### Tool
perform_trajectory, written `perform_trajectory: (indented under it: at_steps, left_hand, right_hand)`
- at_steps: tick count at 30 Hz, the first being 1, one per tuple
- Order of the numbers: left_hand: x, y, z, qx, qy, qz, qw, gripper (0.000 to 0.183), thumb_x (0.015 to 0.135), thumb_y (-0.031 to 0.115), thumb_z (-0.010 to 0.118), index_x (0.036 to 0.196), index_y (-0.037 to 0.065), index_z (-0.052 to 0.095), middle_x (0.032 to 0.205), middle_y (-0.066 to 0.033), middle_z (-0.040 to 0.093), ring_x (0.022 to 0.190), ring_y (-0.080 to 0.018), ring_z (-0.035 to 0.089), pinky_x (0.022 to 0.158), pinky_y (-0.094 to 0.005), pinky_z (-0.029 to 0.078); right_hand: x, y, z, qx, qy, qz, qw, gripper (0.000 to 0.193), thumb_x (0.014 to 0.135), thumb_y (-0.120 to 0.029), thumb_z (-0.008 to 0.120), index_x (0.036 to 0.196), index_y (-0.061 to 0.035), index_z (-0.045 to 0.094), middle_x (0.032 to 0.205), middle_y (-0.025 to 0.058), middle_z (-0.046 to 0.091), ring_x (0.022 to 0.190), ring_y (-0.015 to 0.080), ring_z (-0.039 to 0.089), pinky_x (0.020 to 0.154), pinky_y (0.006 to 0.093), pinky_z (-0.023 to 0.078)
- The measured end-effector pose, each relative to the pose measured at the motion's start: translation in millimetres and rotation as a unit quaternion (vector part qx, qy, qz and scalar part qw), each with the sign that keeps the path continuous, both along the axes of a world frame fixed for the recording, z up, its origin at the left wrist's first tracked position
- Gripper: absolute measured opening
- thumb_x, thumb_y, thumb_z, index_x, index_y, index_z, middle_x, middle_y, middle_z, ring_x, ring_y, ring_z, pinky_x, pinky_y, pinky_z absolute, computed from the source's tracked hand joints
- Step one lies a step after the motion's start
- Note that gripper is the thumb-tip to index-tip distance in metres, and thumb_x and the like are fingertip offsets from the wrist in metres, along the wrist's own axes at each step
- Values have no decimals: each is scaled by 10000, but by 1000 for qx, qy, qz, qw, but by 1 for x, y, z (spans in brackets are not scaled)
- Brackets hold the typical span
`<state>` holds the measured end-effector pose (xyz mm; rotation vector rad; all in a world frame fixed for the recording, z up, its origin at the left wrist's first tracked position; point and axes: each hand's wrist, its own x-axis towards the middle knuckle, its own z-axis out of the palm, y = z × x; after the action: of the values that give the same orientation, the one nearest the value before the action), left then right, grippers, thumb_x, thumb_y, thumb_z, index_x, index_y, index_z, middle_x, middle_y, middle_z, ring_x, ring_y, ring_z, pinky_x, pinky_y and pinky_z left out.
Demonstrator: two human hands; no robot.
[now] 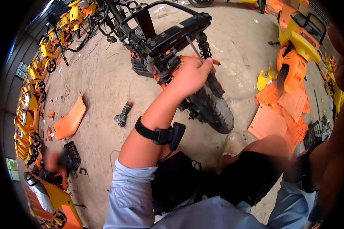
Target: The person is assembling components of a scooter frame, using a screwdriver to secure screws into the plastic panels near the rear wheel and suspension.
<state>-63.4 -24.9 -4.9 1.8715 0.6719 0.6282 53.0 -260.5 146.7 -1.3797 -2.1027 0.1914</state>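
In front of me stands a stripped scooter frame (168, 38) in black metal, with a rear wheel (214, 112) and a coil-spring shock absorber (204, 45). My left hand (193, 76) reaches up to it beside the shock absorber. Its fingers are closed around a slim metal rod-like tool (193, 46), whose tip rises to the frame's crossbar; its exact kind is unclear. An orange part (189, 58) shows behind that hand. My right hand (335, 44) is raised close at the right edge, dark and blurred, its fingers partly cut off.
A cordless power tool (123, 113) lies on the concrete floor near an orange body panel (72, 118). Yellow scooters (34, 99) line the left side. At right are an orange-and-yellow scooter (294, 57) and loose orange panels (269, 124). A person (54, 162) is at lower left.
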Motion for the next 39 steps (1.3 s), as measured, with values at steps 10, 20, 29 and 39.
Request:
perform_trajectory:
  at_steps: [10, 20, 29, 39]
  left_hand:
    - [-35, -6, 31, 16, 10, 13, 1000, 434, 1012, 335, 494, 895, -19, 717, 785, -130, 689, 752, -232, 652, 748, -357, 500]
    - [-63, -2, 39, -68, 41, 21, 997, 443, 1039, 360, 477, 941, -10, 701, 769, -24, 645, 726, -93, 567, 700, -276, 474]
    - [-64, 3, 36, -94, 11, 41, 995, 462, 1044, 374, 465, 946, -10, 703, 849, -36, 688, 829, -105, 599, 827, -280, 466]
    - [-76, -31, 108, -98, 19, 175, 979, 495, 1037, 387, 449, 905, -12, 710, 753, -10, 603, 721, -92, 498, 688, -257, 418]
  right_hand:
    - [2, -20, 4, -66, 1, -38, 997, 731, 857, -413, 712, 1408, -20, 434, 1308, 133, 533, 1129, 214, 545, 903, 339, 467]
    - [-9, -9, -19, -61, 3, -29, 998, 656, 886, -373, 697, 1382, -14, 460, 1251, 119, 563, 1065, 185, 564, 877, 322, 474]
    - [-18, 3, 5, -18, 22, -22, 999, 589, 912, -336, 683, 1358, -8, 483, 1200, 106, 591, 1008, 159, 581, 854, 307, 481]
    - [53, 131, -41, -211, 296, -164, 917, 405, 935, -286, 651, 1209, 9, 602, 1100, 93, 668, 948, 162, 635, 831, 303, 500]
